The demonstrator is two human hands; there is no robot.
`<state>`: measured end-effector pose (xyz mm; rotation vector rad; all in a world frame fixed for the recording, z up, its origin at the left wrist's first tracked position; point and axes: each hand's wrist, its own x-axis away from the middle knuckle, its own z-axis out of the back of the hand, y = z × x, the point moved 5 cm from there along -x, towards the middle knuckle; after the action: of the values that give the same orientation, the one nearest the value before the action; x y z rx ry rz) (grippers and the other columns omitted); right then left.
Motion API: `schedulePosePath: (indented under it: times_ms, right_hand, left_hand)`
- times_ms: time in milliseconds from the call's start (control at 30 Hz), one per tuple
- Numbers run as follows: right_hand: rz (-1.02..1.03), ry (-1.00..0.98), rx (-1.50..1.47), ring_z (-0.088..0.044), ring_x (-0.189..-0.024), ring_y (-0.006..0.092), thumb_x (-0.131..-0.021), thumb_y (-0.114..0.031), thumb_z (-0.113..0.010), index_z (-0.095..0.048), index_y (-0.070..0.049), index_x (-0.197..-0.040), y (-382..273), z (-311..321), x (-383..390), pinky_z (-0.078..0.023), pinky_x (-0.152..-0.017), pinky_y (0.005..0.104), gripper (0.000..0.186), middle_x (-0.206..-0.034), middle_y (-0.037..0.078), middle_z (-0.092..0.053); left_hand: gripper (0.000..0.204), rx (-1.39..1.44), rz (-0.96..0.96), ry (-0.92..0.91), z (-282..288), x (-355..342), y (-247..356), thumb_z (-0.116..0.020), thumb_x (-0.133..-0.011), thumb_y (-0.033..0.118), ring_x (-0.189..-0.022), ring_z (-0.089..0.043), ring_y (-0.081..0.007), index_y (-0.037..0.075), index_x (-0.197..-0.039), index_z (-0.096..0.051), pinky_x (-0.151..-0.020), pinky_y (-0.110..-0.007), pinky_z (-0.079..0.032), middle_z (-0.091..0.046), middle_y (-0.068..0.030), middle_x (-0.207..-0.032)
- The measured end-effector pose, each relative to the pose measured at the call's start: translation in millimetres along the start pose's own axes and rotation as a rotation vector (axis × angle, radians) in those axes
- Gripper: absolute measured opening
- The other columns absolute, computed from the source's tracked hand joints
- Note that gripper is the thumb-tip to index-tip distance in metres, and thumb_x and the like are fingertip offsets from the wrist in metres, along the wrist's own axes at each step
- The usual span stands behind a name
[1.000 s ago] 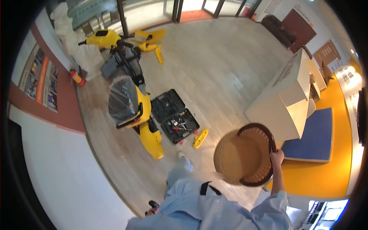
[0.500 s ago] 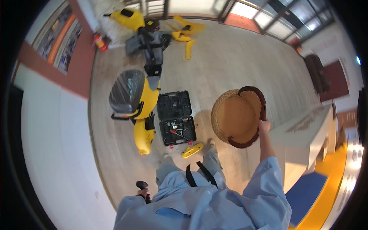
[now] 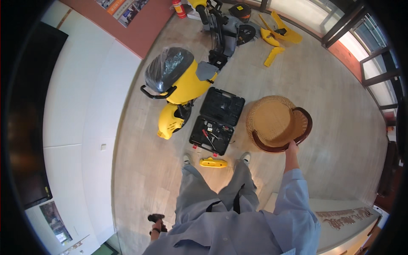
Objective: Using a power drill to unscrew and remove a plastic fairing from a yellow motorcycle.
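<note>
My right hand (image 3: 292,148) is closed around the curved brown back rail of a round woven rattan chair (image 3: 272,117), low and with a tan seat. The chair is on the floor at my front right. My left hand (image 3: 157,226) hangs at my left side, closed on a dark tool (image 3: 154,217) that looks like a power drill; my sleeve and its small size hide the details. Between the chair and a yellow scooter (image 3: 193,87) lies an opened black toolbox (image 3: 222,106), holding a red-handled screwdriver (image 3: 208,136) and other small tools.
A yellow plastic part (image 3: 213,163) lies between my feet. The scooter has a plastic-wrapped seat (image 3: 168,70). Loose yellow panels (image 3: 274,53) lie farther off, and a fire extinguisher (image 3: 179,8) stands by the wall. A pale counter (image 3: 335,212) is at my right, a white wall (image 3: 85,110) at my left.
The view has turned left, so the room appears rotated clockwise. The chair has shifted slightly nearer the toolbox, and its back rail now faces more toward me. Both hands keep their hold.
</note>
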<state>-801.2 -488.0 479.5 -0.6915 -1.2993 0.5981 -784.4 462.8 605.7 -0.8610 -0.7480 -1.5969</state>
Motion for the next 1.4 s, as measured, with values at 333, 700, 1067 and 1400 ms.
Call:
schedulePosePath:
  times_ms: [333,700,1067,1400]
  right_hand:
    - [0.068,-0.051,-0.171,-0.058,-0.104,0.0310,-0.077,-0.003,-0.051,-0.052,0.004,-0.120,-29.4,31.6,19.8,-0.050,-0.094,0.0441,0.044,-0.114,0.017,-0.057]
    - [0.082,0.190,0.103,-0.058,-0.087,0.0302,-0.083,-0.012,-0.047,-0.052,-0.003,-0.112,65.7,81.4,247.5,-0.051,-0.074,0.0454,0.031,-0.103,0.017,-0.058]
    - [0.070,0.064,-0.203,-0.058,-0.082,0.0294,-0.083,-0.015,-0.049,-0.054,-0.005,-0.108,213.8,122.9,396.5,-0.051,-0.067,0.0464,0.027,-0.098,0.013,-0.058]
    - [-0.306,0.217,-0.179,-0.059,-0.082,0.0289,-0.082,-0.016,-0.057,-0.056,-0.006,-0.104,457.4,38.8,554.4,-0.051,-0.059,0.0474,0.023,-0.097,0.014,-0.059]
  left_hand:
    - [0.021,-0.222,0.053,0.084,18.7,-28.0,-47.3,-0.072,-0.070,0.020,-0.061,-0.064,-0.0208,0.001,-0.078,-0.065,-0.054,-0.035,-0.053,-0.063,-0.0087,-0.068]
    - [0.032,-0.873,-0.348,0.268,125.3,-182.5,49.6,-0.065,-0.077,0.028,-0.074,-0.067,-0.0214,0.001,-0.095,-0.066,-0.069,-0.034,-0.052,-0.069,-0.0062,-0.078]
    - [0.027,-0.721,-1.365,0.003,276.2,-340.7,139.7,-0.064,-0.078,0.024,-0.068,-0.067,-0.0229,0.000,-0.091,-0.065,-0.064,-0.036,-0.053,-0.068,-0.0092,-0.073]
    - [0.024,-0.467,-0.365,-0.044,425.8,-332.6,302.7,-0.064,-0.079,0.020,-0.044,-0.060,-0.0253,-0.004,-0.081,-0.062,-0.041,-0.039,-0.050,-0.064,-0.0144,-0.063]
